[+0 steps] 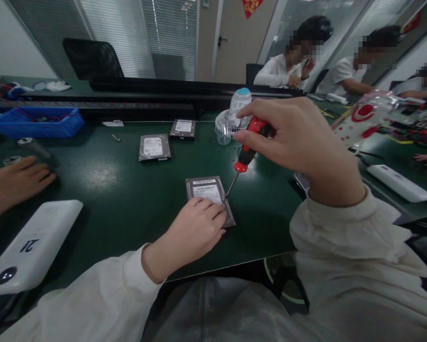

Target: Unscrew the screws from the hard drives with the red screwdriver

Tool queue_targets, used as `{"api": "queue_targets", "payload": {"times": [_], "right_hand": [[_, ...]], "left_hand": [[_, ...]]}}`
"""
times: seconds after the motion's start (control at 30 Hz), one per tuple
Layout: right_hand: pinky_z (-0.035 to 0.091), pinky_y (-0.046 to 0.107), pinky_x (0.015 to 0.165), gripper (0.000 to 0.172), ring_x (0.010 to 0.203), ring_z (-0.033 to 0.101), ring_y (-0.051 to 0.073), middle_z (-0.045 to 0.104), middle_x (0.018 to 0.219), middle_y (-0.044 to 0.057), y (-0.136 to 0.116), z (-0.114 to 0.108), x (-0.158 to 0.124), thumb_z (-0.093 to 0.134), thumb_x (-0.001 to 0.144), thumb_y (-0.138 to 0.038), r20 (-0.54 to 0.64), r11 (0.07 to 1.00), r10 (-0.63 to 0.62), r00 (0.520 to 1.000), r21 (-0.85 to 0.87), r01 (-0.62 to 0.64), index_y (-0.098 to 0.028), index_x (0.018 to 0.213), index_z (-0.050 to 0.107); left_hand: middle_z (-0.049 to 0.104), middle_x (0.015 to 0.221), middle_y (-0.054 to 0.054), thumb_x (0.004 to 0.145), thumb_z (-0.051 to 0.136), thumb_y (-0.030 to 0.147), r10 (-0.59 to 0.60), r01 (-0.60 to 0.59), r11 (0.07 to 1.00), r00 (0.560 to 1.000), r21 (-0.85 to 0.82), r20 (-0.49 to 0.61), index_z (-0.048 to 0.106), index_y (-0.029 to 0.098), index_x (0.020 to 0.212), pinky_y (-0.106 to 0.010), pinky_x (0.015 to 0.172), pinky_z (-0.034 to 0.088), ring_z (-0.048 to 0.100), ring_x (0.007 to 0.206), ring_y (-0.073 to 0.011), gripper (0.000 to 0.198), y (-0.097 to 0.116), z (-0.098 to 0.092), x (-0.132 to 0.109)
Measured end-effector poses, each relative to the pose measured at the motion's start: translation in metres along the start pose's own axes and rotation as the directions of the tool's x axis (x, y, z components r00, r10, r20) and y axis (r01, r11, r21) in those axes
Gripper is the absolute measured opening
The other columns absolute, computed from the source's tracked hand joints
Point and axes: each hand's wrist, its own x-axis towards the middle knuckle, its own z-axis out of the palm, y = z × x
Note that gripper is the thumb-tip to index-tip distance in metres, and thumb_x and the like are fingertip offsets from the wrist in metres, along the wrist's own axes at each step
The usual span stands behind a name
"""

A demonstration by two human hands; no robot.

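Note:
A hard drive (pixel 205 186) lies label side up on the green table in front of me. My left hand (pixel 199 222) rests over its near part, fingers curled round it against the table. My right hand (pixel 288 135) is closed on a red and black screwdriver (pixel 247 155), held at a tilt. The screwdriver's tip meets the drive's right edge; any screw under it is too small to make out. Two more hard drives, one nearer (pixel 153 147) and one farther (pixel 182 128), lie toward the back of the table.
A white power bank (pixel 35 242) lies at the left, near another person's hand (pixel 19 183). Behind stand a blue bin (pixel 38 122), a small white fan (pixel 240 104) and a clear cup (pixel 223 133). Another white power bank (pixel 399 182) is at the right; co-workers sit beyond.

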Motion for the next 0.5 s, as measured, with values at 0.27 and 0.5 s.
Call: {"api": "queue_targets", "payload": {"times": [0.27, 0.5], "right_hand": [[0.046, 0.04, 0.1, 0.044, 0.114, 0.062, 0.027, 0.064, 0.128, 0.014, -0.0006, -0.0054, -0.0019, 0.051, 0.09, -0.026, 0.015, 0.955, -0.15, 0.989, 0.26, 0.141, -0.02, 0.134, 0.055], [0.047, 0.042, 0.084, 0.042, 0.082, 0.065, 0.026, 0.067, 0.083, 0.006, -0.0051, -0.0052, -0.001, 0.051, 0.096, -0.052, 0.043, 0.998, 0.045, 0.998, 0.035, -0.047, -0.024, 0.123, 0.066]], "left_hand": [[0.075, 0.113, -0.01, 0.098, 0.062, 0.03, -0.007, 0.007, 1.0, 1.0, -0.005, 0.011, 0.071, 0.012, 0.115, -0.043, 0.09, 0.05, 0.067, 0.102, -0.0268, 0.026, -0.0009, -0.001, 0.0003], [0.076, 0.114, -0.011, 0.098, 0.063, 0.03, -0.004, 0.004, 1.0, 1.0, 0.004, 0.008, 0.071, 0.012, 0.114, -0.043, 0.091, 0.049, 0.068, 0.103, -0.0271, 0.025, -0.0006, -0.0023, 0.0008]]}}
